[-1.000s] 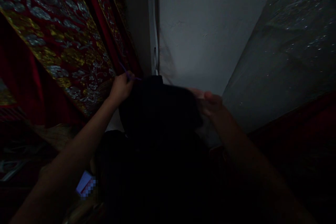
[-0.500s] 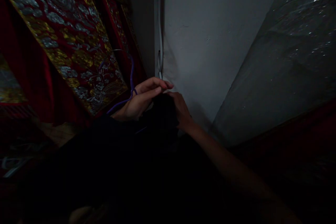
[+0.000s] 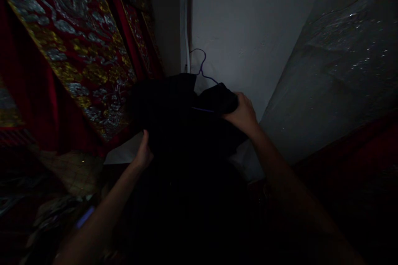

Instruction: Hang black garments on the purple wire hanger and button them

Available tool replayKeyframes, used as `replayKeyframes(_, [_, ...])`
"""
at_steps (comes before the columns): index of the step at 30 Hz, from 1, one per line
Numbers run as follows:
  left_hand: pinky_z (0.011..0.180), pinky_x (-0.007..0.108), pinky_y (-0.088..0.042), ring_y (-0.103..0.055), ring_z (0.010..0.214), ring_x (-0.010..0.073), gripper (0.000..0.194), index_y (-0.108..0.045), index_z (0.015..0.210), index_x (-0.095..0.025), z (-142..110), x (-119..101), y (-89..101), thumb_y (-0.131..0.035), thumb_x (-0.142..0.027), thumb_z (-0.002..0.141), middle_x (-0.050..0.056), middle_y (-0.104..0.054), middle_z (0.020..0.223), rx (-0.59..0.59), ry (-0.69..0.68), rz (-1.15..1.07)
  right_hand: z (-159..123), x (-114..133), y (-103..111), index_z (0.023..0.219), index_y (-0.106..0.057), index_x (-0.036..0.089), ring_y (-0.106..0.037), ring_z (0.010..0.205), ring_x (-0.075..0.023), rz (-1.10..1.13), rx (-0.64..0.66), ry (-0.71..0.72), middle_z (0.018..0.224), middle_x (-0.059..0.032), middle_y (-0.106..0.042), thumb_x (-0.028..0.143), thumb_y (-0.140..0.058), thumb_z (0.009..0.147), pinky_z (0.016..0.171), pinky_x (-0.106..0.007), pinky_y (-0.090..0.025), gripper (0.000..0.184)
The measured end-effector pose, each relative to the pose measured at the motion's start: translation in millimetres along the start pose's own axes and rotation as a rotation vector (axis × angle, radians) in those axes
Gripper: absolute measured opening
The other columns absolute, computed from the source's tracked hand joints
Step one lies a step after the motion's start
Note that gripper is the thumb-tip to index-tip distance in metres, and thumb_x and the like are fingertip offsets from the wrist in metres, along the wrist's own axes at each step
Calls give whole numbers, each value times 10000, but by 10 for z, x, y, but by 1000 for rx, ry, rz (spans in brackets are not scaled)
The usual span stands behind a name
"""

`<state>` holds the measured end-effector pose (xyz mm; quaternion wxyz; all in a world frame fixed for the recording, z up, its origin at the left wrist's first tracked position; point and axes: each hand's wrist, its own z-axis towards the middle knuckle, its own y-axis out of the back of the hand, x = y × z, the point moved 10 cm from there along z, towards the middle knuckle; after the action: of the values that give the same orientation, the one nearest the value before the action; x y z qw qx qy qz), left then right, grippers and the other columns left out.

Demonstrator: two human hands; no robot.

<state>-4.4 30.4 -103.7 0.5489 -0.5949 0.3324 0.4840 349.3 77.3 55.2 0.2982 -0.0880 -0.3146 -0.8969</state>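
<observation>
A black garment (image 3: 174, 124), its details lost in the dark, hangs on a thin purple clothes hanger (image 3: 201, 70). The hanger's hook and part of its bar show at the garment's neck opening. My right hand (image 3: 244, 112) is closed on the garment's right shoulder. Lower on the left, my left hand (image 3: 144, 152) grips the garment's side, thumb pointing up and fingers hidden by the cloth.
Red cloth hangings (image 3: 77, 41) with gold and silver embroidery fill the left. Behind the hanger stands a pale wall (image 3: 242, 20) with a narrow vertical strip (image 3: 186, 20). Shiny clear plastic sheeting (image 3: 345, 58) covers the right side.
My hands have moved apart, left hand down and left, right hand to the right. The purple hanger, earlier by my left wrist, now sits inside the garment, hook up.
</observation>
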Motion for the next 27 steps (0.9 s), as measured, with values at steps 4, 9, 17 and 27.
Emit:
replayKeyframes(4, [1209,424,-364,-480,1417,281,614,-596,1333,-253,-50,10,-1,-818,-414,783,66,-580,1471,-130,-120,-92,16,313,16,1348,-500,153,-505,1187,-383,-44,35,58,1253,-171,-576,334,-821,571,1020,-532,-427,860])
replayKeyframes(9, [1118,465,-482,-639,1245,289,503,-646,1258,-217,-356,391,156,-813,-253,785,86,-683,1327,-310,85,-170,-512,517,140,1373,-494,206,-438,1297,-373,112,-53,84,1361,-156,-506,302,-748,651,1088,-566,-367,772])
replayKeyframes(17, [935,388,-603,-758,966,288,363,-720,1128,-97,-788,888,-167,-748,-319,843,146,-785,1004,-150,444,-330,-1926,733,-1161,751,-539,208,-550,686,-174,825,250,-599,711,-6,-567,575,-554,875,658,-296,-440,387])
replayKeyframes(27, [960,436,-580,-722,1047,311,309,-709,1046,-134,-827,867,-83,-731,-354,829,124,-768,1001,-205,362,-297,-2015,904,-1339,663,-534,211,-495,582,-135,898,481,-498,586,23,-512,391,-502,866,570,-252,-363,273])
